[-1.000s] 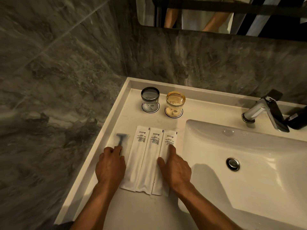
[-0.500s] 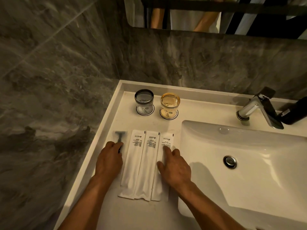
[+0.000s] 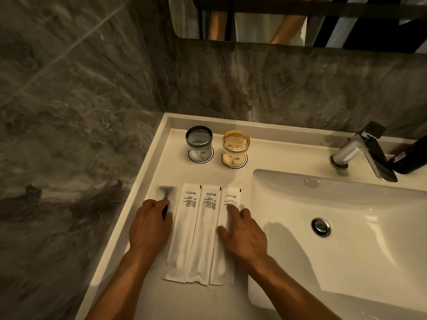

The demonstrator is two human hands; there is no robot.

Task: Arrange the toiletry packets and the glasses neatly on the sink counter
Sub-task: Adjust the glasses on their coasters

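Three long white toiletry packets lie side by side on the white counter [image 3: 189,172]: left packet [image 3: 182,236], middle packet [image 3: 203,239], right packet [image 3: 231,197]. A clear packet with a grey razor [image 3: 166,190] lies at their left. My left hand [image 3: 150,227] rests flat on the razor packet, fingers on its handle. My right hand [image 3: 245,234] presses flat on the right packet, fingers spread. Behind them a grey glass [image 3: 199,140] and an amber glass [image 3: 236,144] stand on round coasters.
The white basin [image 3: 346,215] with its drain [image 3: 320,226] fills the right side. A chrome tap [image 3: 362,151] and a black bottle [image 3: 411,158] stand behind it. Grey marble walls close the left and back; a mirror [image 3: 300,19] hangs above.
My view has tilted slightly, shifting the scene in frame. Both hands stay pressed on the packets, with the right fingers spreading a little; the packets and glasses lie as before.
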